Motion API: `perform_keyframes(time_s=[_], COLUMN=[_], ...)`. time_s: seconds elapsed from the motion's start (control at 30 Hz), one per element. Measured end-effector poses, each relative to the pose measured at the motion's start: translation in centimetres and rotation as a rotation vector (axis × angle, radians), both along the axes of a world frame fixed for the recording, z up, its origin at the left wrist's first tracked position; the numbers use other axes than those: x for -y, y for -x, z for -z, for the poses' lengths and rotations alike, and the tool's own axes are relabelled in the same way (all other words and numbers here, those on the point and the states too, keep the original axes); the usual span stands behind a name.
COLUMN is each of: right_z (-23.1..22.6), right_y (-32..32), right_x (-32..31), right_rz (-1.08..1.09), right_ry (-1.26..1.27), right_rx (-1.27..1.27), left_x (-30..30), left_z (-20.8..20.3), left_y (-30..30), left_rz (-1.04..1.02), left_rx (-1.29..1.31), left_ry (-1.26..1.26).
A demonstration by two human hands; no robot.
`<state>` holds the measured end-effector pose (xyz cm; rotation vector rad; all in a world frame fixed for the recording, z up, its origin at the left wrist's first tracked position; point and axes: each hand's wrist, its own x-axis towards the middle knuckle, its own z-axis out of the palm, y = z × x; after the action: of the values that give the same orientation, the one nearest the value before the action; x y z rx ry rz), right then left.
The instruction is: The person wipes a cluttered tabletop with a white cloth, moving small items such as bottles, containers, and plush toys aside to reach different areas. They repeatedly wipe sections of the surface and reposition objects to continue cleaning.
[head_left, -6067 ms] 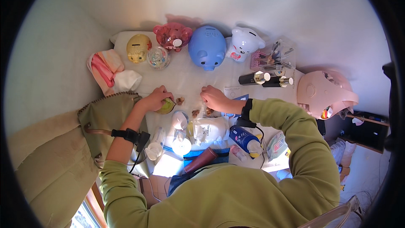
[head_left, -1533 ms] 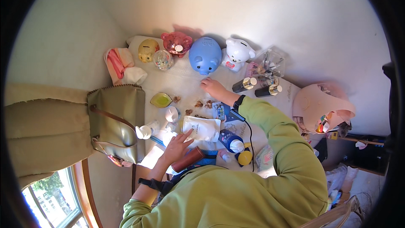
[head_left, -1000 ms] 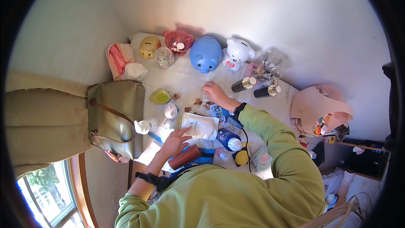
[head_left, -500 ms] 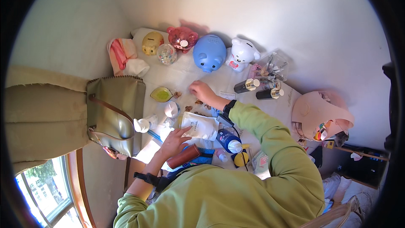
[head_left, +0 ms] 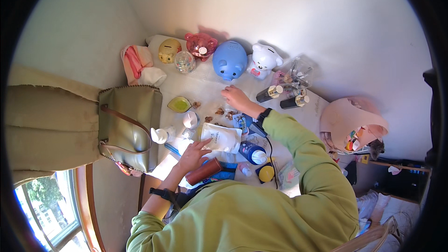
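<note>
My right hand (head_left: 234,97) reaches over the white table (head_left: 205,86), fingers loosely spread, just beyond several small brown bits (head_left: 219,111) and below the blue piggy bank (head_left: 229,60). I cannot see anything in it. My left hand (head_left: 193,154) lies near the front edge with fingers apart, its fingertips touching a white pouch (head_left: 221,137). A brown cylinder (head_left: 203,171) lies just under that hand. A small green dish (head_left: 179,105) sits to the left of the brown bits.
Yellow (head_left: 169,50), pink (head_left: 200,45) and white (head_left: 263,58) piggy banks line the far edge. Two dark bottles (head_left: 269,94) lie at right. An olive handbag (head_left: 128,126) rests left of the table. A blue bottle (head_left: 252,151) and a yellow lid (head_left: 266,173) lie near me.
Six seconds ago my left hand was at the green dish; it has since drawn back to the white pouch. My right hand has barely moved over the last second.
</note>
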<state>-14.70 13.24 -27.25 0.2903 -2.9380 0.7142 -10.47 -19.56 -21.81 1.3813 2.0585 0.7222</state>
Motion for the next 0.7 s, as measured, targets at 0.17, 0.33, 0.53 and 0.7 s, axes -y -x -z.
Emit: perform_keyframes(time_s=[0.17,0.33,0.53,0.7], right_z=[-6.8,-13.4,-19.7,-25.1], right_y=[-5.3,-10.2,-15.8,-23.4], right_x=[-2.4,-2.7,-2.4,-0.9], right_rz=[0.216,0.439,0.496,0.6], right_ry=[0.236,0.494,0.924,1.205], right_rx=[-0.031,0.025,-0.134,-0.237], left_x=[0.3,0.3,0.8,2.2], left_z=[0.4,0.6,0.2,0.0], left_y=[0.1,0.4,0.3,0.1], left_rz=[0.033,0.09,0.138,0.161], left_rx=[0.004,0.006,0.031,0.045], left_ry=[0.005,0.007,0.012,0.022])
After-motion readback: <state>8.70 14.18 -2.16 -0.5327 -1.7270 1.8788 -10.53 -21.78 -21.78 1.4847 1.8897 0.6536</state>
